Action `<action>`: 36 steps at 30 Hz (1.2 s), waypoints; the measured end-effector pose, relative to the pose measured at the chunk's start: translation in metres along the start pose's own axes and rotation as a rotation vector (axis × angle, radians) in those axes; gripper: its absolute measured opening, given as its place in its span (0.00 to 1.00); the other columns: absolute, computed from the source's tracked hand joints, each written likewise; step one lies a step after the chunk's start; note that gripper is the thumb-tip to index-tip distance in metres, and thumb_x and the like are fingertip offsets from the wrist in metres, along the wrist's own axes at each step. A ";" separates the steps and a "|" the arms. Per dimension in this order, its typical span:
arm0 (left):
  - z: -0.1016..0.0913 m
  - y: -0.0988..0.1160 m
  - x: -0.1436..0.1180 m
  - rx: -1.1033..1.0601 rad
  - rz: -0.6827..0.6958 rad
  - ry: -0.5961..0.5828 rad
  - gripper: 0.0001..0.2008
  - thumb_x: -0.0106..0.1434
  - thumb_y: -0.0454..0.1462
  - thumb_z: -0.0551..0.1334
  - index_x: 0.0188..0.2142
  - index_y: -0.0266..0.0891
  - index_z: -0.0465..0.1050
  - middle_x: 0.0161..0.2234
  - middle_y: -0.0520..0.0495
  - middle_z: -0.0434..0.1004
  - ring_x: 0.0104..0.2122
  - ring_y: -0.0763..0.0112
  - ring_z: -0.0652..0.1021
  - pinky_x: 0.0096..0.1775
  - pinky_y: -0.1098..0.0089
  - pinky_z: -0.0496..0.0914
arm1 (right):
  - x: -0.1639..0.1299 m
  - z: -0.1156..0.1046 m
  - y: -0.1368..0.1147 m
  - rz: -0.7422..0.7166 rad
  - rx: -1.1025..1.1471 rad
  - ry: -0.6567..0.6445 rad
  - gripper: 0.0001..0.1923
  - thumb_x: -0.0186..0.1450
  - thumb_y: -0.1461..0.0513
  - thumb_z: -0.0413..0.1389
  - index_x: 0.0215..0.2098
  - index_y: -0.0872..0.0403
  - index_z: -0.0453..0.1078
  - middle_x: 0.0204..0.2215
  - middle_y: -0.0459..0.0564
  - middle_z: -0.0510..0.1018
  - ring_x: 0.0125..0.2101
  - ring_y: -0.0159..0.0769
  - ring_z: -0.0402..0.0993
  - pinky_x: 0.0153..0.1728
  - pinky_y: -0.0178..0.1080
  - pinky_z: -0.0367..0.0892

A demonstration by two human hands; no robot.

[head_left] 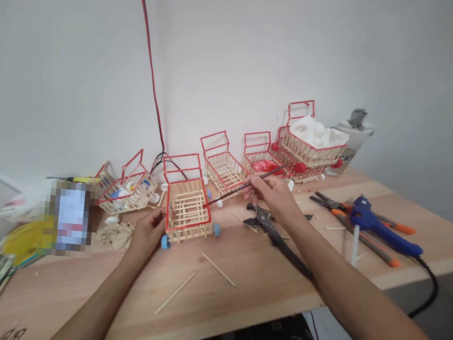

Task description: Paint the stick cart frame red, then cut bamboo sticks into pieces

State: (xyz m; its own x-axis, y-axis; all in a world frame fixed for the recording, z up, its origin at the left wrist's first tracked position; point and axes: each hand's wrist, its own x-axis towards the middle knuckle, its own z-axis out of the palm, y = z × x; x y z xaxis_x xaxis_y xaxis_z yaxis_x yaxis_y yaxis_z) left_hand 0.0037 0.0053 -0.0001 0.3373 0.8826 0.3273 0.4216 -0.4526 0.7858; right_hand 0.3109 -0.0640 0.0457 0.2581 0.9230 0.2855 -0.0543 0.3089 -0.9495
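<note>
A small cart built of wooden sticks, with red-painted top edges and blue wheels, stands on the wooden table. My left hand grips its near left corner. My right hand holds a thin paintbrush; its tip touches the cart's right rim. Three similar red-edged stick carts stand in a row behind, and the farthest one holds white stuff.
Scissors lie under my right forearm. A blue glue gun and orange-handled pliers sit at right. Loose sticks lie near the front edge. A tipped cart, a pixelated packet and packages are at left. A red-black wire runs down the wall.
</note>
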 end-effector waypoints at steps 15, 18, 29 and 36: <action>-0.001 -0.005 0.000 -0.039 -0.005 -0.016 0.08 0.58 0.40 0.60 0.33 0.38 0.73 0.32 0.49 0.78 0.33 0.66 0.76 0.36 0.69 0.69 | 0.006 0.009 -0.007 -0.161 -0.199 0.021 0.19 0.61 0.50 0.57 0.39 0.56 0.75 0.32 0.53 0.82 0.29 0.37 0.79 0.25 0.35 0.73; 0.000 -0.004 0.001 -0.072 -0.018 -0.005 0.08 0.57 0.40 0.61 0.32 0.38 0.73 0.31 0.49 0.78 0.32 0.66 0.76 0.36 0.70 0.69 | 0.013 0.012 -0.010 -0.201 -0.263 -0.003 0.18 0.62 0.50 0.56 0.39 0.56 0.76 0.34 0.53 0.82 0.32 0.39 0.79 0.27 0.37 0.74; -0.001 -0.008 0.002 -0.078 -0.030 -0.007 0.09 0.57 0.41 0.60 0.32 0.37 0.74 0.31 0.49 0.78 0.32 0.66 0.75 0.36 0.70 0.68 | 0.036 0.009 -0.010 -0.308 -0.422 -0.039 0.17 0.65 0.51 0.53 0.38 0.54 0.76 0.31 0.52 0.81 0.31 0.40 0.79 0.28 0.37 0.74; -0.001 -0.005 0.001 -0.095 -0.055 -0.005 0.09 0.58 0.40 0.60 0.33 0.36 0.74 0.30 0.49 0.77 0.31 0.67 0.75 0.35 0.70 0.68 | 0.029 0.003 -0.005 -0.261 -0.316 0.021 0.15 0.64 0.52 0.54 0.37 0.55 0.74 0.30 0.51 0.80 0.31 0.38 0.78 0.27 0.36 0.72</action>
State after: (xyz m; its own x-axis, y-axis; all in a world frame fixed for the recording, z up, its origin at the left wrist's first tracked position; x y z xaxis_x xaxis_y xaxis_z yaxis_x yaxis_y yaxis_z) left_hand 0.0015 0.0087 -0.0035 0.3204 0.9050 0.2800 0.3576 -0.3892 0.8489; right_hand 0.3153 -0.0379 0.0588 0.2435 0.8173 0.5222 0.3140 0.4430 -0.8397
